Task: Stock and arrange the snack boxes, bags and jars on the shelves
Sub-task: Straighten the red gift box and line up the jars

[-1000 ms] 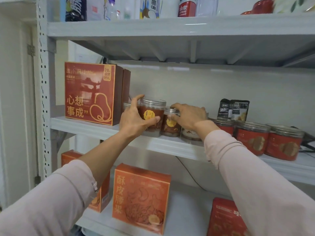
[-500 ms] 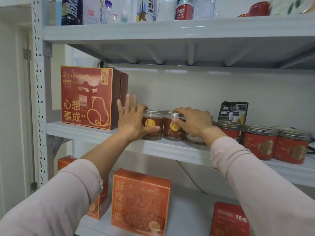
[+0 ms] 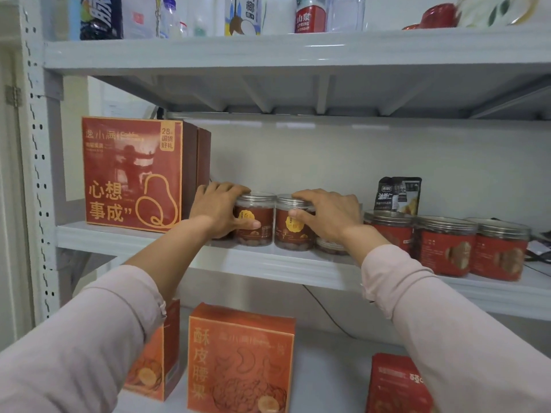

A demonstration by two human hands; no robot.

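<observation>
Left hand: Your left hand (image 3: pixel 219 208) is clamped on the left jar (image 3: pixel 255 223). The fingers curl over the left part of the lid and the thumb lies across the front label.
Right hand: Your right hand (image 3: pixel 328 216) grips the right jar (image 3: pixel 293 231) in the same way, with the fingers on the lid and the thumb on the label.
Jars: Both are of clear plastic with a clear lid and a dark brown label that has a round yellow mark. Brown round snacks show at the bottom. They stand upright, side by side, so close that you cannot tell if they touch.
Place: They stand on the middle shelf (image 3: pixel 268 265), a little back from its front edge, between the red box (image 3: pixel 132 174) and the red jars (image 3: pixel 444 245).
Neighbours: The red box is just beside your left hand. One more jar (image 3: pixel 331 245) is half hidden under your right wrist. Dark bags (image 3: pixel 398 193) lean on the wall (image 3: pixel 298 162) behind the red jars.
Surface: The shelf is of pale grey metal, and a punched post (image 3: pixel 35 144) carries it on the left.
Room: The top shelf (image 3: pixel 268 52) holds bottles (image 3: pixel 310 14). On the low shelf (image 3: pixel 328 368) stands an orange box (image 3: pixel 241 359).
Free room: A bare strip of shelf runs before the jars. Open space lies above the lids, up to the ribs of the top shelf.
</observation>
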